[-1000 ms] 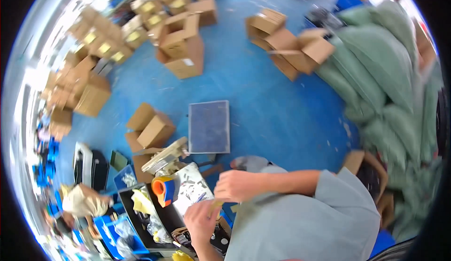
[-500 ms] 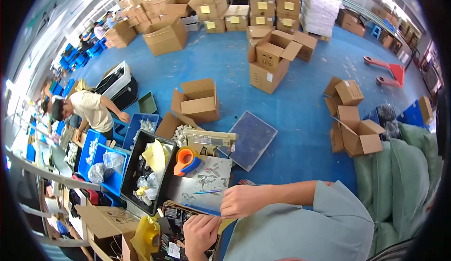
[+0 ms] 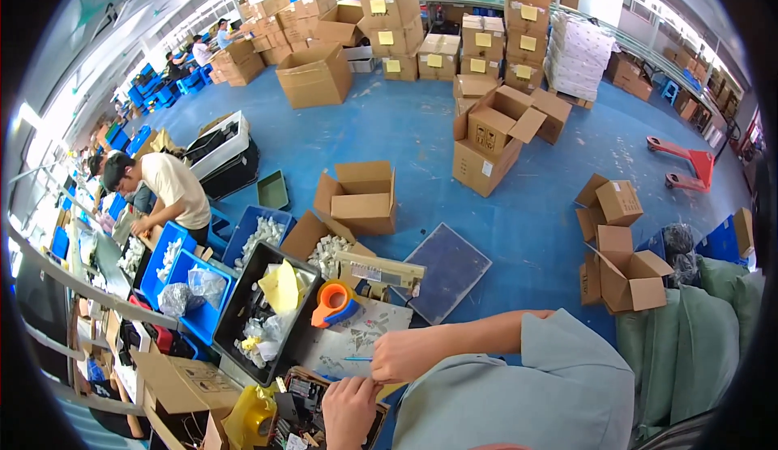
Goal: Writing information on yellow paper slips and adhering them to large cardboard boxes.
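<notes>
the right hand (image 3: 409,355) and left hand (image 3: 350,405) are both closed, pinching a small yellowish strip (image 3: 387,387) between them over the worktop (image 3: 356,336); the strip runs slantwise from hand to hand.

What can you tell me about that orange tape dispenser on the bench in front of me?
The tape dispenser looks like moulded plastic: an orange round body with a hole through its middle and a blue handle part along its lower right. It lies on a pale printed sheet, beside the black bin with the yellow sheet in it. A long flat carton lies just behind it. Neither hand touches it; the right hand is the nearer one.
</notes>
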`<state>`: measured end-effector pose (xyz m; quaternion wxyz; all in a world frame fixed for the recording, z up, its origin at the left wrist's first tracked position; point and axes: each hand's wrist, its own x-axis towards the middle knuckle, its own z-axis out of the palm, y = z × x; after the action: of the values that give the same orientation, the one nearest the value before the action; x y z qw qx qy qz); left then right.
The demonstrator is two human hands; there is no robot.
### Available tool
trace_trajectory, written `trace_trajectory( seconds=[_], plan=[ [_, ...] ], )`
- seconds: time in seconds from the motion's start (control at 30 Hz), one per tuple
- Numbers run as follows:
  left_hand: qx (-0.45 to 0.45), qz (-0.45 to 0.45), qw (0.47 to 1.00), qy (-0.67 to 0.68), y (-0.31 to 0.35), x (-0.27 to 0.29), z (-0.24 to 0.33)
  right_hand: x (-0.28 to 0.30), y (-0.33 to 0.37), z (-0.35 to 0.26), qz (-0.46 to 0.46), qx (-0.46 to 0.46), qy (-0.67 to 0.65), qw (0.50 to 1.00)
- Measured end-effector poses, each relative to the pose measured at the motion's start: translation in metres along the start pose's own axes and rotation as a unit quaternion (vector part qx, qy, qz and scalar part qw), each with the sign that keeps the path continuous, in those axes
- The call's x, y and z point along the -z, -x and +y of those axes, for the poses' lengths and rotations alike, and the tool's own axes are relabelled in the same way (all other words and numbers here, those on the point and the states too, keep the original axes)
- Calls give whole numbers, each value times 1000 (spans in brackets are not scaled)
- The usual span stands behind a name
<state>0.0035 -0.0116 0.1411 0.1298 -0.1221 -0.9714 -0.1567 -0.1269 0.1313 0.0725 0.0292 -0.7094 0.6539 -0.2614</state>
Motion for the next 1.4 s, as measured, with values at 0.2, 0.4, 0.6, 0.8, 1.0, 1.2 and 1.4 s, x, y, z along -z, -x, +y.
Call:
trace_trajectory(
  seconds=[0.2, 0.4, 0.6, 0.8, 1.0, 1.2, 1.4],
  plan=[
    [-45, -25, 997, 61, 16, -11, -33, 17, 3, 2, -10, 25, -27, 999],
    [-66, -13, 994, 91, 45, -10, -66, 26, 11, 4, 14, 16, -31, 999],
    [-19, -3, 996, 87, 65, 11, -57, 23, 12, 2, 19, -1, -84, 996],
    [5, 3, 995, 102, 89, 14, -64, 26, 29, 2, 33, -51, -96, 994],
    [1, 29, 999, 19, 81, 22, -63, 63, 46, 0, 126, -106, -163, 973],
    [-34, 56, 995, 79, 41, 28, -37, 150, 42, -40, 268, 68, -149, 950],
    [-67, 59, 994, 65, 49, 20, -46, 230, 49, -125, 266, 233, -185, 917]
  ],
)
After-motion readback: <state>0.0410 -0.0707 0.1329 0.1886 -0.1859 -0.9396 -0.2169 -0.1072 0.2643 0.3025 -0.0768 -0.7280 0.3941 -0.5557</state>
